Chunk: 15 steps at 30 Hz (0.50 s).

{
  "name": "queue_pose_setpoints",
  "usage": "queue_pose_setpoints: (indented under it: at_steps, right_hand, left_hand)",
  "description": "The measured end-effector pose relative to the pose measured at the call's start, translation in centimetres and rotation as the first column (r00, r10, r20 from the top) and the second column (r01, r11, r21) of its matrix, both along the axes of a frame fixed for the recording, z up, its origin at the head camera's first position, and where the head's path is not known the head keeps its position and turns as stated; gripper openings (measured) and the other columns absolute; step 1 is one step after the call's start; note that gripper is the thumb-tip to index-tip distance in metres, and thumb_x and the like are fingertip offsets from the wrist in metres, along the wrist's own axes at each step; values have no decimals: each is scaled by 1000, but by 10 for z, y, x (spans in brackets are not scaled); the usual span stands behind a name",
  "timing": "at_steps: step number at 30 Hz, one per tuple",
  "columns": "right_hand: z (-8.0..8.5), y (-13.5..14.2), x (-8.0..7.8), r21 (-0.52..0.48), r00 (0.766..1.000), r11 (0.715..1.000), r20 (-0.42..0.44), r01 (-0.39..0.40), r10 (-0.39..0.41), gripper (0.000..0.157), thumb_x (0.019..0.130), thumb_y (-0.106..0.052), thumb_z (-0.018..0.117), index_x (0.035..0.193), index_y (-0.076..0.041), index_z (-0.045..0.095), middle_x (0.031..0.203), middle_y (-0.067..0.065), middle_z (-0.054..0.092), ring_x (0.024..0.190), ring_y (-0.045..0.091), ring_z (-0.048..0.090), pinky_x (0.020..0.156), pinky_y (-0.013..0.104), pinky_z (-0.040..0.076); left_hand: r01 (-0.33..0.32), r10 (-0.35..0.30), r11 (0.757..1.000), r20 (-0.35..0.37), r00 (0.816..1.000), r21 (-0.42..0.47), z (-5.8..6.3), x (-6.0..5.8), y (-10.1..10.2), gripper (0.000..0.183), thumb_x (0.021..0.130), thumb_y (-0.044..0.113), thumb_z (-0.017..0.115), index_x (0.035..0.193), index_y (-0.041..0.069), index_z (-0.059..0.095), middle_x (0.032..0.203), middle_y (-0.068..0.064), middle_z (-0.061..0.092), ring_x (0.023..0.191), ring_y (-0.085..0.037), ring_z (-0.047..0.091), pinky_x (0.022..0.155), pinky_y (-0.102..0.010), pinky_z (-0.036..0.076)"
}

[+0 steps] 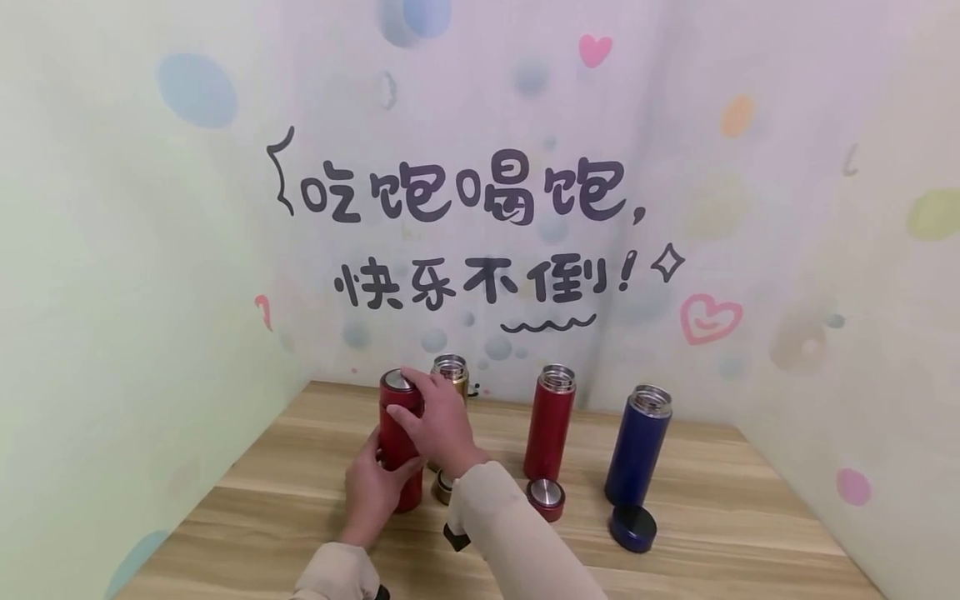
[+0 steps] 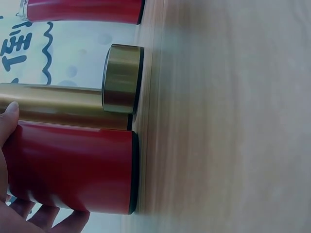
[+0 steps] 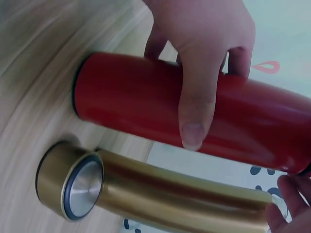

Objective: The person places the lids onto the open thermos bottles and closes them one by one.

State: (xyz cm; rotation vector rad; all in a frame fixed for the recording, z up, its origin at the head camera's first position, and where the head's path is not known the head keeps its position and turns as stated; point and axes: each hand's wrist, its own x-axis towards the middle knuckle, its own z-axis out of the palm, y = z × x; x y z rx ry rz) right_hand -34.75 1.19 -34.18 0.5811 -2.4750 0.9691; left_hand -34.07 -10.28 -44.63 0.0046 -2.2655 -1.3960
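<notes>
A red thermos [image 1: 396, 433] stands upright on the table's left part. My left hand [image 1: 372, 490] grips its body low down, with the thumb on the near side and the fingers wrapped round behind, as the right wrist view shows. At the top, my right hand [image 1: 444, 421] grips the red lid with its silvery top [image 1: 398, 381]; only its fingertips enter the right wrist view. Close beside stands a gold thermos [image 3: 184, 196] without its lid, partly hidden by my right hand in the head view. Its gold lid [image 2: 121, 80] lies in front of it on the table.
Farther right, an uncapped red thermos [image 1: 550, 429] has its red lid [image 1: 546, 498] before it. An uncapped blue thermos [image 1: 637, 450] stands rightmost, its blue lid [image 1: 633, 527] in front. Behind the wooden table [image 1: 720, 533] rises a printed wall covering [image 1: 480, 108].
</notes>
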Motion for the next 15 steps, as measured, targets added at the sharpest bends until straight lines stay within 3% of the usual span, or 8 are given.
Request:
queue_pose_setpoints:
  at_steps: [10,13,15]
  right_hand:
    - [-1,-12,4,73,983,985,-106,157,-149,55,85,-45,73,134,-27,53,114,4,53,101,20,52,80,35,55]
    - [0,-11,4,84,988,988,-91,133,-125,55,87,-45,71,134,-26,50,116,3,53,103,20,51,81,35,54]
    - [2,-8,2,52,998,997,-35,61,-59,55,88,-43,70,135,-24,48,119,2,54,106,18,50,83,35,53]
  left_hand:
    - [-2,2,1000,-21,1000,-17,-1,1,-1,73,80,27,82,140,7,46,124,-19,61,108,-36,61,91,-52,50]
    - [-3,3,1000,-37,999,-20,-1,0,-1,72,79,26,82,140,7,46,123,-19,62,107,-36,61,90,-51,50]
    - [-1,0,1000,-44,999,-16,-1,0,-2,72,79,26,82,139,7,47,122,-19,63,106,-35,62,90,-52,50]
